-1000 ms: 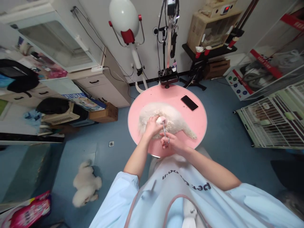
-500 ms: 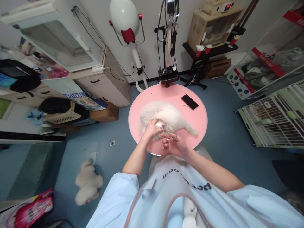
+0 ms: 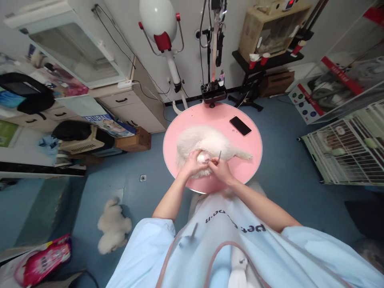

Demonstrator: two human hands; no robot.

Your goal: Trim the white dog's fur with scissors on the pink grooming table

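Note:
A small white fluffy dog (image 3: 210, 143) lies on a round pink grooming table (image 3: 249, 158). My left hand (image 3: 192, 165) is closed around part of the dog, where a pinkish patch (image 3: 203, 157) shows between my hands. My right hand (image 3: 220, 170) is closed on a thin metal tool (image 3: 219, 156) that looks like scissors, its tip pointing up beside the dog's fur. Both hands touch at the near side of the dog. A black phone (image 3: 240, 125) lies flat on the table's far right.
A grooming arm clamp (image 3: 213, 91) stands at the table's far edge, a white dryer on a stand (image 3: 159, 24) behind it. Another white dog (image 3: 113, 226) lies on the blue floor at left. Cabinets (image 3: 132, 112) stand left, wire cages (image 3: 345, 148) right, a pink bag (image 3: 42, 262) bottom left.
My right hand moved up and closer to the left hand, and the metal tool swung from pointing at the pink patch to pointing up and away. The left hand kept its hold.

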